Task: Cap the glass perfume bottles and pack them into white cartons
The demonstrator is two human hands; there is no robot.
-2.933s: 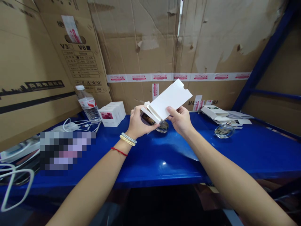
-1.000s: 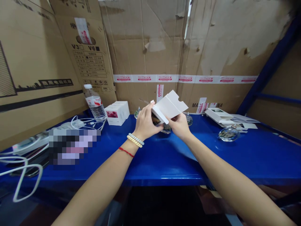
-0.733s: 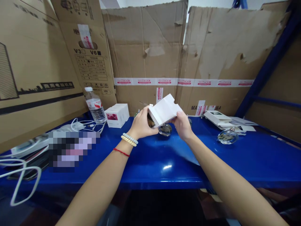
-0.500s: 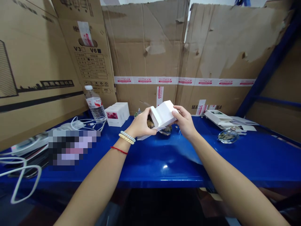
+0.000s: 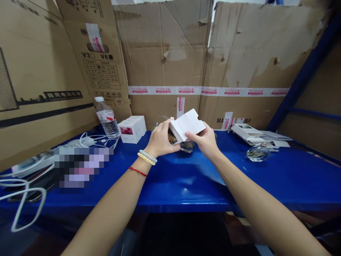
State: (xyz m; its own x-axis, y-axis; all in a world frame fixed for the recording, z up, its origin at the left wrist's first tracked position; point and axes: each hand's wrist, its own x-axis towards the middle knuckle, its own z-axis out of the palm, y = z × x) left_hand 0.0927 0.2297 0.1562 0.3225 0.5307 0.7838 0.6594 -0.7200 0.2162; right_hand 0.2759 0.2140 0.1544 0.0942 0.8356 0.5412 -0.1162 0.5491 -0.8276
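Note:
A small white carton is held up in front of me at a slant, its right end raised and showing a notched edge. My left hand grips its left end, fingers behind and thumb below. A brown patterned patch shows between those fingers; whether it is print or contents I cannot tell. My right hand is closed on the lower right side, thumb on the near face and fingers underneath. Just beneath the carton, a faceted glass bottle rests on the blue table, partly hidden.
Several white boxes and a water bottle stand at the back left. Cables and a blurred-out item lie left. Another glass bottle sits right, near flat white cartons and papers. Cardboard walls the back.
My right hand has shifted from the carton's right end to its lower side, the thumb now on the near face. The notched right end has come into sight.

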